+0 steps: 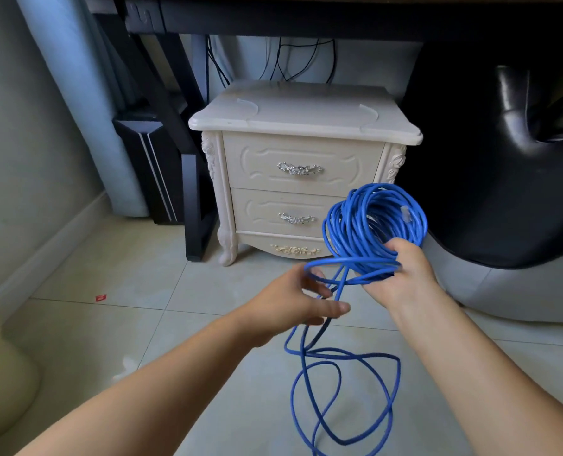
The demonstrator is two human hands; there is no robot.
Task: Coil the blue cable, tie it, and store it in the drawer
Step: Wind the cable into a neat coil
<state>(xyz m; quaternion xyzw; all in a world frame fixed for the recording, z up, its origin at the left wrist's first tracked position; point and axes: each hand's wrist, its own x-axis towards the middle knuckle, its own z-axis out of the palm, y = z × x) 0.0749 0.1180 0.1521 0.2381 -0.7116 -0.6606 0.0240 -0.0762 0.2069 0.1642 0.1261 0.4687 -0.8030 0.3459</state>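
The cable [346, 225] is mostly wound into a thick coil that stands upright in the right hand [402, 274], whose fingers and thumb curl round the coil's lower edge. One loose loop swings out from that grip over the fingertips of the left hand [300, 297]. From there a strand drops between that hand's thumb and fingers to slack loops on the floor [109, 324].

The right fingers are mostly hidden behind the strands. The slack runs off the bottom edge. A clear plug [405, 213] shows on the coil's far side. The coil covers the right end of the lower drawer [260, 209], which is closed.

Both forearms reach forward. The left hand lies nearly flat with its fingers straight, gripping nothing.
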